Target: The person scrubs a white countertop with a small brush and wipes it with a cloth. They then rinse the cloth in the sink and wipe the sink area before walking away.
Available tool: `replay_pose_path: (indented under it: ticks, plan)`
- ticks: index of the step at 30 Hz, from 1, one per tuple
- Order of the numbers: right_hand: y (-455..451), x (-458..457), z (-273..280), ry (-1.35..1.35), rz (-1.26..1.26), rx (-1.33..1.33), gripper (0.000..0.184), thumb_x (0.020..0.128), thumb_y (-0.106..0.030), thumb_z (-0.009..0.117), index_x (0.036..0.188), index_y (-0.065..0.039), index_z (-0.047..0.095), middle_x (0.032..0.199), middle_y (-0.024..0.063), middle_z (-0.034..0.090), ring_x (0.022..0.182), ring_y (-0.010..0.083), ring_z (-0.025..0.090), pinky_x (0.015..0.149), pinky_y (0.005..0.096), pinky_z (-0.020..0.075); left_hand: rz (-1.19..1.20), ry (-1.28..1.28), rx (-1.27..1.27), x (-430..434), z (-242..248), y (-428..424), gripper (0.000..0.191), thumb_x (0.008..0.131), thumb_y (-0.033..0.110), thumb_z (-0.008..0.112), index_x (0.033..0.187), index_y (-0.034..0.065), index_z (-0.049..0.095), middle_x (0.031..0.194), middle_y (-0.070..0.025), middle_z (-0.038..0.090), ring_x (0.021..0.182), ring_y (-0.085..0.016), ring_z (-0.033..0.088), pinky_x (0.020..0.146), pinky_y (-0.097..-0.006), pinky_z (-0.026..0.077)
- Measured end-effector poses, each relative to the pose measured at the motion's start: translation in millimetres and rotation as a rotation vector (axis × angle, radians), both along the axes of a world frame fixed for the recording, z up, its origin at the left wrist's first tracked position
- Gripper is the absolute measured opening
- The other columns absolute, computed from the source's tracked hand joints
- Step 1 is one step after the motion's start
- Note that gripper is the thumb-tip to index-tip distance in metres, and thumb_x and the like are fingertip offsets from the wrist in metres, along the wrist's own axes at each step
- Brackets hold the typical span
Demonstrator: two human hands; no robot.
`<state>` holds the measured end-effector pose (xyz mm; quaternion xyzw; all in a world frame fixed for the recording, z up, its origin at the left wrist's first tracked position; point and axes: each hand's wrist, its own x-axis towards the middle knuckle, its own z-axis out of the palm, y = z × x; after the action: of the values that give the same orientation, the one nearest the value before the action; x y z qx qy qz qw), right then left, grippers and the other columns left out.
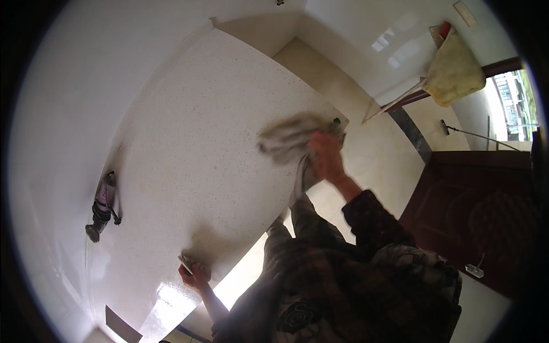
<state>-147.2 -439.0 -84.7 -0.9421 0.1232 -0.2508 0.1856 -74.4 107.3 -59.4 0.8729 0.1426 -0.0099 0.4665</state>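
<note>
My right hand [327, 156] grips a grey-brown cloth [287, 137], blurred by motion, over the right end of a pale speckled countertop [201, 141]. Part of the cloth hangs at the counter's edge. My left hand [196, 276] is over the lower left of the countertop, its fingers closed round a small flat object [185, 263] that I cannot identify. A small green thing [337, 121] lies at the counter's right corner, just beyond the cloth.
A handheld power tool [104, 201] rests along the wall side of the counter. A yellowish cloth bag [456, 70] hangs upper right near a window. A long-handled tool [446, 127] stands beyond, and a dark red door [463, 206] is at right.
</note>
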Motion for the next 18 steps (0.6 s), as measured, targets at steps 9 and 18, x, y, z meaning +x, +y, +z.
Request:
replay_pose_path:
  ticks: [9, 18]
  plan:
    - [1, 24, 4, 0.065, -0.106, -0.004, 0.04, 0.078, -0.012, 0.062, 0.117, -0.009, 0.058, 0.131, 0.0141, 0.054, 0.119, 0.0362, 0.051, 0.099, 0.0492, 0.0401, 0.039, 0.058, 0.087, 11, -31, 28, 0.022, 0.079, 0.015, 0.065, 0.097, 0.0054, 0.059, 0.074, -0.0028, 0.058, 0.06, -0.01, 0.054, 0.051, -0.0259, 0.044]
    - [166, 11, 11, 0.206, 0.433, 0.026, 0.014, 0.08, -0.024, 0.061, 0.093, -0.019, 0.062, 0.107, 0.0011, 0.058, 0.1, 0.0234, 0.057, 0.082, 0.0448, 0.0452, 0.03, 0.196, -0.027, 17, -10, 25, 0.024, 0.075, 0.014, 0.065, 0.097, 0.0045, 0.061, 0.085, -0.003, 0.061, 0.076, -0.014, 0.056, 0.071, -0.0298, 0.049]
